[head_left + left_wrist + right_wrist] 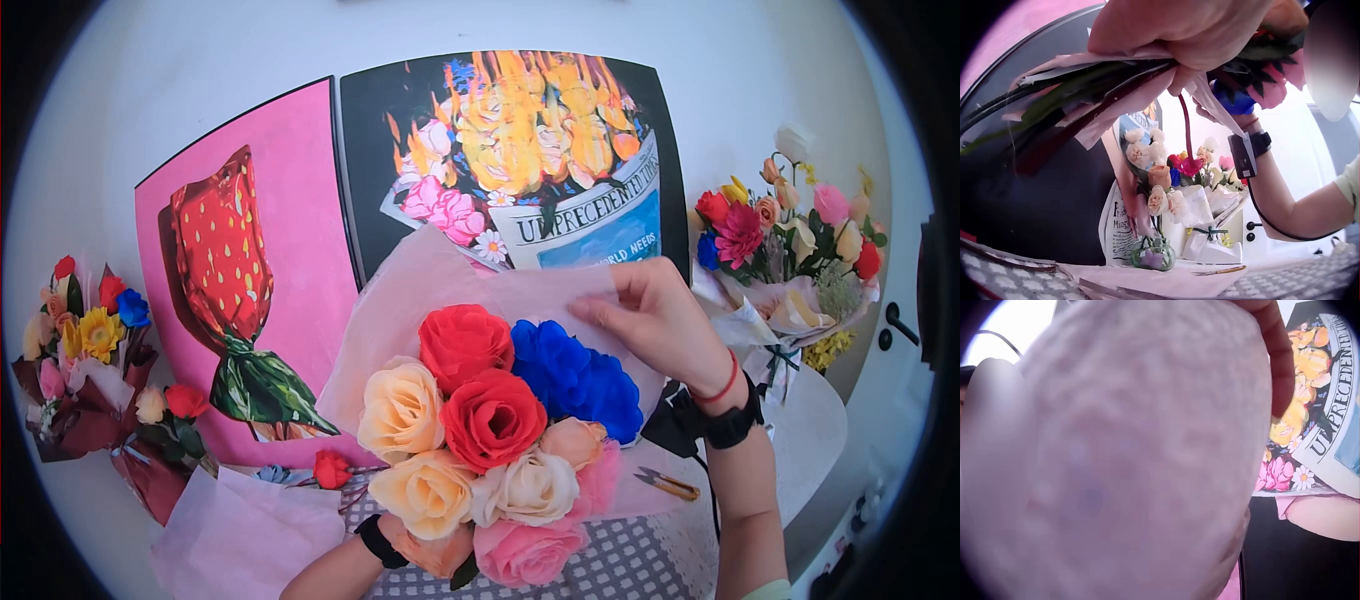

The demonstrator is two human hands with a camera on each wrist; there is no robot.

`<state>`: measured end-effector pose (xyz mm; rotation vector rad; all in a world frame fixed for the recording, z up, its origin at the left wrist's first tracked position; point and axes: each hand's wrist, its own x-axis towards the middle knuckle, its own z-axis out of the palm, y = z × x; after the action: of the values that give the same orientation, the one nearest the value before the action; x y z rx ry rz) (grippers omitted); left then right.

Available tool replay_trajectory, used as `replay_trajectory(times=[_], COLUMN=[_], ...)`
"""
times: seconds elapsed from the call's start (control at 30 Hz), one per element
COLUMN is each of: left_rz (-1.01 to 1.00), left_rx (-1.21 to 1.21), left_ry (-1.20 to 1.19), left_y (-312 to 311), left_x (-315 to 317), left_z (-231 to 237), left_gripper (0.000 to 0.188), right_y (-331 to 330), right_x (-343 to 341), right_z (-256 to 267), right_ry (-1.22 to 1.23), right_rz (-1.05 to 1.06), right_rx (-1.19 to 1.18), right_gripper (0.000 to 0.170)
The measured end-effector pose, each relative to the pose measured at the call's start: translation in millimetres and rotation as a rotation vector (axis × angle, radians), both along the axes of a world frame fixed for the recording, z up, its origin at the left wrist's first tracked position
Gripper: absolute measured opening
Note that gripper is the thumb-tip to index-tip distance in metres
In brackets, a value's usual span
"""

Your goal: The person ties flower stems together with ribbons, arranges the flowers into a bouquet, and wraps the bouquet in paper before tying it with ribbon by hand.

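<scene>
A bouquet of fabric-looking roses fills the middle of the head view: red roses (493, 420), blue flowers (575, 375), cream, peach and pink ones. Behind them rises a sheet of pale pink wrapping paper (385, 300). My right hand (655, 315) pinches this sheet's upper right edge between thumb and fingers. Under the blooms, my left hand (1179, 28) grips the bundle of stems (1079, 106), which is partly wrapped in pink paper. The flowers mostly hide that hand from the head camera. Blurred pale paper (1147, 450) covers most of the right wrist view.
Snips (668, 484) lie at the right on pink paper. More pink sheets (250, 520) and a loose red rose (330, 468) are at the left. Wrapped bouquets stand left (100, 340) and right (800, 250). Two pictures lean behind; a glass vase (1154, 256) holds pale flowers.
</scene>
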<state>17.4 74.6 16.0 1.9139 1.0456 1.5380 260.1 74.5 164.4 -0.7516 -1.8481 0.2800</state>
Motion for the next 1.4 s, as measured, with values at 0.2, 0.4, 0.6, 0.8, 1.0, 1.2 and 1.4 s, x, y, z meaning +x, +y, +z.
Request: replay_trajectory(times=[0.2, 0.4, 0.6, 0.8, 1.0, 1.2, 1.4], left_rz=[-0.031, -0.048, -0.067, -0.105, -0.120, -0.149, -0.168], left_rx=[-0.036, -0.075, -0.116, -0.159, -0.207, -0.241, -0.289], left_ry=[-0.050, -0.114, -0.176, -0.220, -0.285, -0.340, -0.393], left_y=[4.0, 3.1, 1.9, 5.5, 0.6, 4.8, 8.5], left_x=[3.1, 4.6, 1.8, 8.0, -6.4, 4.9, 12.1], left_z=[10.0, 7.1, 3.4, 11.4, -2.3, 8.1, 18.9], left_gripper=[0.040, 0.040, 0.040, 0.041, 0.041, 0.041, 0.041], right_y=[-5.2, -11.6, -9.3, -9.3, -12.1, -2.9, 3.0], right_x=[-5.5, -8.8, -14.0, -19.5, -19.7, -11.4, 6.8], right_z=[0.8, 10.7, 15.7, 21.7, 23.9, 19.7, -2.0], right_ry=[-0.015, -0.120, -0.125, -0.175, -0.147, 0.036, 0.001], right_rz=[-0.110, -0.291, -0.300, -0.304, -0.344, -0.062, -0.173], right_rx=[0.292, 0.201, 0.274, 0.316, 0.246, 0.101, 0.217], right_gripper=[0.011, 0.011, 0.012, 0.013, 0.012, 0.033, 0.034])
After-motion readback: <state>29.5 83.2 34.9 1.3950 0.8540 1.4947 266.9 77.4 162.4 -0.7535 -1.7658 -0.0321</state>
